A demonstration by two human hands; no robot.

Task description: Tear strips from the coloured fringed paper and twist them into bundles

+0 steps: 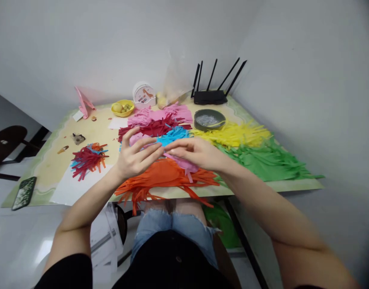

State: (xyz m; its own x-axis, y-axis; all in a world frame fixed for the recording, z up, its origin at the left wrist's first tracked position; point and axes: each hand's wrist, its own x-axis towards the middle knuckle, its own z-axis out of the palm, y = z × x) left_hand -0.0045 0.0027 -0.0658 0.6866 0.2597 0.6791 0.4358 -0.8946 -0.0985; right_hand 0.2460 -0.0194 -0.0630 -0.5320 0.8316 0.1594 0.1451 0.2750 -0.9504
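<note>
My right hand (199, 152) is closed, thumb against fingers, on a pink fringed strip (184, 162) that hangs below it. My left hand (139, 154) faces it with fingers stretched and apart, tips close to the right fingertips; whether they touch the strip is hard to see. Under both hands lies an orange fringed sheet (160, 174), its ends hanging over the table edge. Behind the hands are blue (177, 134), dark red (151, 128) and pink (157, 115) fringed sheets. Yellow (235, 134) and green (265, 160) ones spread to the right.
A multicoloured fringed bundle (90, 158) lies at left by a white sheet (73, 182). A phone (24, 193) sits at the table's left corner. Further back are a yellow fruit bowl (122, 108), a grey-green round dish (209, 119), a white container (144, 96) and a black router (210, 97).
</note>
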